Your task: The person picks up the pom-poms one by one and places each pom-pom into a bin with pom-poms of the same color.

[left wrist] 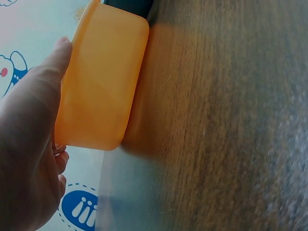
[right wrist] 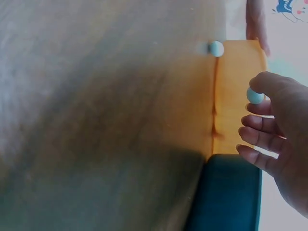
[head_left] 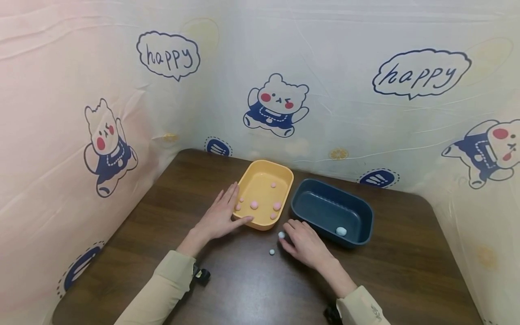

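My right hand pinches a light blue ball between thumb and forefinger, beside the near corner of the yellow tray. A second, smaller light blue ball lies on the table to the left of that hand. My left hand rests against the yellow tray, fingers extended along its left side and thumb at the near rim. Several pink balls of differing sizes lie in the yellow tray. To its right stands a dark blue tray, holding one larger light blue ball.
Both trays stand toward the back of the dark wooden table. A printed sheet with cartoon bears hangs behind the table and along its sides. Dark wrist cameras sit near both cuffs.
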The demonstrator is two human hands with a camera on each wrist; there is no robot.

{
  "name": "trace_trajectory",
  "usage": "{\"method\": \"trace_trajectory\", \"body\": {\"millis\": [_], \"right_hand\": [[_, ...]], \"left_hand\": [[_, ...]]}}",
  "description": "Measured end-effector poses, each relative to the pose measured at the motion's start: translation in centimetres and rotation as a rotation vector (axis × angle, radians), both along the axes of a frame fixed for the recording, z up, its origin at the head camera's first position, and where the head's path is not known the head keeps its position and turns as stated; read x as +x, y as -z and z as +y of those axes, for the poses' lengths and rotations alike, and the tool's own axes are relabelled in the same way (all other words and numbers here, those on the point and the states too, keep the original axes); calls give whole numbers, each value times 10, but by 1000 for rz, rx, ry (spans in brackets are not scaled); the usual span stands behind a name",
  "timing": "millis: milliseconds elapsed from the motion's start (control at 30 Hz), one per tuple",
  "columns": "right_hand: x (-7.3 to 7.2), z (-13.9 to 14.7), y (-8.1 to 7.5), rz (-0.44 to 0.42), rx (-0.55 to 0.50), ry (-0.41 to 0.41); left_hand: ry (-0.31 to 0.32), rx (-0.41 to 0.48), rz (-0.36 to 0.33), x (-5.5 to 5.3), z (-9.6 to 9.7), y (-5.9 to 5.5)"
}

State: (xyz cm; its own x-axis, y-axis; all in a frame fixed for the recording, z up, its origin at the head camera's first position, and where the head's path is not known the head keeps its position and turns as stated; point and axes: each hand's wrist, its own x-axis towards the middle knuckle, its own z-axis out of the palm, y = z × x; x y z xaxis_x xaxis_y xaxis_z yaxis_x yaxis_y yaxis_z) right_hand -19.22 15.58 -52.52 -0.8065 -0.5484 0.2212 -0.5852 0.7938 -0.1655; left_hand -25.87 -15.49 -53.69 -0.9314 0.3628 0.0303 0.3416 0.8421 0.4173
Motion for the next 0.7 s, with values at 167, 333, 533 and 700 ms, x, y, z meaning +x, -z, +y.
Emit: {"method": "trace_trajectory", "body": {"millis": [167, 333, 533, 700], "right_hand": [[1, 5, -12, -28, -86, 30], [-1, 11, -23, -19, -145, 49], [-9, 24, -31, 9, -170, 77], [-19, 37, -33, 60, -189, 73]], "left_hand": [[0, 2, 11, 0, -2, 2], [-4, 6, 15, 0, -2, 2], [-3, 6, 9, 0, -2, 2], [0, 8, 5, 1, -2, 1]]}}
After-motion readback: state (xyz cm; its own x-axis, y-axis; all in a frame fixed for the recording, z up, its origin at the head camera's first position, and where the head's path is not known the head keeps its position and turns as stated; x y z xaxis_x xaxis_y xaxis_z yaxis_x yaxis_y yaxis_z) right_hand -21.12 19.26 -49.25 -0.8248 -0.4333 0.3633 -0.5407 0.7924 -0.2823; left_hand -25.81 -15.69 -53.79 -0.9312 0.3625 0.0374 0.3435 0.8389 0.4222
